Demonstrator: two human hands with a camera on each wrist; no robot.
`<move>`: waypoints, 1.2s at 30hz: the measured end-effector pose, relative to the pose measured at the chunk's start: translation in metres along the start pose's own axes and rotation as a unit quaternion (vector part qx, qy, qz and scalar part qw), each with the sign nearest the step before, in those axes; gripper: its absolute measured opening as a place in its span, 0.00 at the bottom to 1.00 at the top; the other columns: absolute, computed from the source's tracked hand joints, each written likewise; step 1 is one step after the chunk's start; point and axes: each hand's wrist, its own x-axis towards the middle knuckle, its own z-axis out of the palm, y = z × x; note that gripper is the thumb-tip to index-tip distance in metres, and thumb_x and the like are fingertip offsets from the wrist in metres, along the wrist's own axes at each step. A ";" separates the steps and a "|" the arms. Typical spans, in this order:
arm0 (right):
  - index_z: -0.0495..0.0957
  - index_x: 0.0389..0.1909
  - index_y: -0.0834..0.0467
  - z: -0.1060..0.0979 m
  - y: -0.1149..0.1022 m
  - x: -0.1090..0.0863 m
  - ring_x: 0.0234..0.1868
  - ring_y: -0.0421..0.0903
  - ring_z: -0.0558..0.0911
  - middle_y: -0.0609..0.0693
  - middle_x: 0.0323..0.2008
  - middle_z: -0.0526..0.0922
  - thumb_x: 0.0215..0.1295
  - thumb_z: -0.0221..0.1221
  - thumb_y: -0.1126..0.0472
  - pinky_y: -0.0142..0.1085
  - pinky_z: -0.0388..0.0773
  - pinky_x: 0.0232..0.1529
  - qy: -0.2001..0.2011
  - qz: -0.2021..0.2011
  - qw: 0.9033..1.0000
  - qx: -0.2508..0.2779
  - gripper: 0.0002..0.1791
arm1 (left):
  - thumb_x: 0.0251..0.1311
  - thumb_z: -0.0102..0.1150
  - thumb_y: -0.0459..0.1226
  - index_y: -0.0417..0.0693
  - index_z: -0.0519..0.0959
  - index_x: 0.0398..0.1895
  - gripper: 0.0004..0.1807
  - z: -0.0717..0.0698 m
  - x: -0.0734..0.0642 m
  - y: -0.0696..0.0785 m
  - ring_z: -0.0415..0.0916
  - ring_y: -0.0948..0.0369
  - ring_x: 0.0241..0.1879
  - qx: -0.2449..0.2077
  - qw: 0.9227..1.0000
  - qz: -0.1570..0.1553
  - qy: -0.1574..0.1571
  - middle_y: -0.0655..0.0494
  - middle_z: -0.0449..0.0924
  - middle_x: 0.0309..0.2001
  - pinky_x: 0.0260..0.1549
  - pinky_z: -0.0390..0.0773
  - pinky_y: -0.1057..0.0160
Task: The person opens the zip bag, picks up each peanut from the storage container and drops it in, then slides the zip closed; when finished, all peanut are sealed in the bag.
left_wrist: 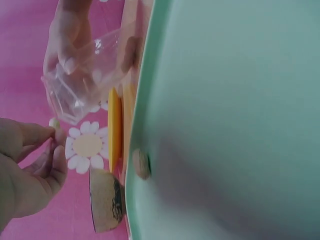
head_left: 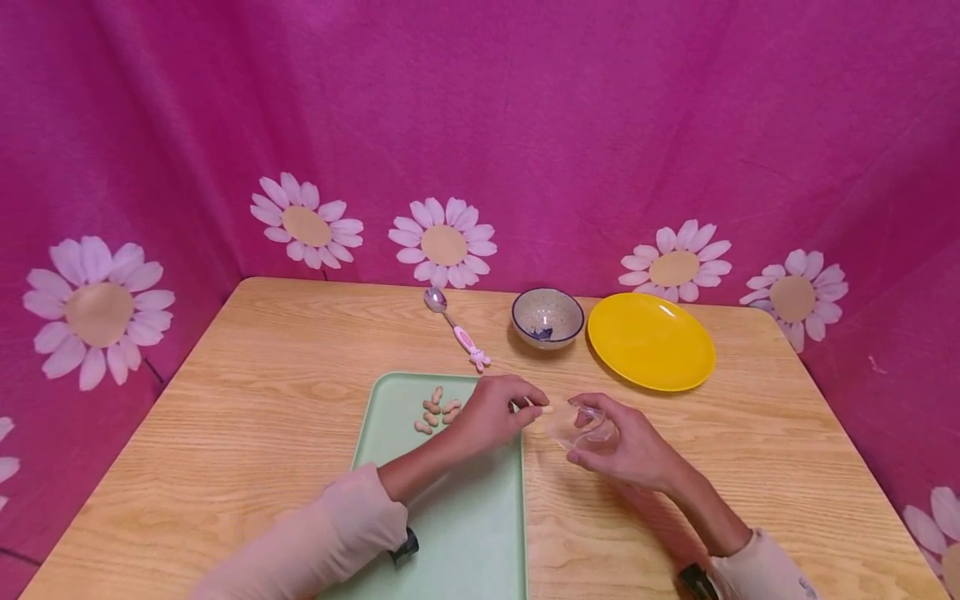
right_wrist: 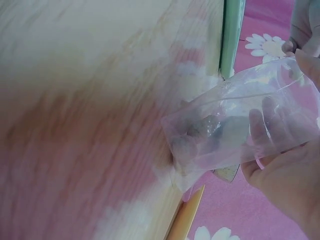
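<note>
Between thumb and fingers, my left hand [head_left: 495, 410] pinches a small pale peanut [head_left: 548, 409] at the mouth of a clear plastic bag [head_left: 583, 428]. My right hand [head_left: 628, 440] grips that bag from the other side, fingers and thumb curled round its upper part. In the right wrist view the bag [right_wrist: 225, 110] hangs down with brownish peanuts [right_wrist: 185, 146] at its bottom, blurred through the film. Several peanuts [head_left: 431, 407] lie on the upper part of a pale green tray [head_left: 480, 517] beneath my left forearm; the forearm may hide others.
A spoon [head_left: 463, 337] with a pink rabbit handle lies behind the tray. To its right stand a speckled bowl [head_left: 547, 315] with a dark blue rim and a yellow oval plate [head_left: 651, 343]. A pink flowered cloth [head_left: 480, 125] surrounds the wooden table [head_left: 247, 400] at back and sides.
</note>
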 end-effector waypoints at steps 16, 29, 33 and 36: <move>0.68 0.60 0.49 0.002 -0.001 0.000 0.46 0.45 0.76 0.46 0.42 0.79 0.49 0.70 0.47 0.49 0.73 0.52 -0.002 0.001 1.000 0.000 0.37 | 0.59 0.62 0.37 0.52 0.85 0.42 0.09 -0.008 -0.005 -0.007 0.76 0.68 0.36 -0.013 1.000 -0.003 0.001 0.61 0.84 0.37 0.37 0.76 0.74; 0.68 0.60 0.49 0.002 -0.004 0.000 0.46 0.45 0.76 0.44 0.42 0.79 0.49 0.70 0.46 0.48 0.75 0.50 0.003 0.004 1.000 -0.009 0.37 | 0.55 0.65 0.35 0.45 0.85 0.40 0.09 -0.048 -0.023 -0.063 0.78 0.63 0.36 0.005 0.996 -0.074 0.053 0.57 0.84 0.36 0.35 0.79 0.68; 0.68 0.60 0.50 0.003 -0.002 0.001 0.47 0.45 0.76 0.44 0.42 0.79 0.49 0.70 0.46 0.49 0.74 0.52 -0.001 0.003 1.000 -0.006 0.37 | 0.56 0.65 0.33 0.43 0.85 0.39 0.08 -0.058 -0.026 -0.076 0.79 0.61 0.37 -0.001 0.992 -0.101 0.077 0.55 0.84 0.37 0.36 0.79 0.65; 0.68 0.60 0.50 0.004 -0.001 0.002 0.47 0.45 0.76 0.45 0.42 0.79 0.50 0.70 0.46 0.51 0.74 0.53 -0.004 -0.002 1.000 -0.003 0.37 | 0.56 0.63 0.32 0.42 0.84 0.38 0.07 -0.064 -0.025 -0.084 0.79 0.59 0.38 0.000 0.989 -0.110 0.100 0.53 0.85 0.35 0.38 0.78 0.63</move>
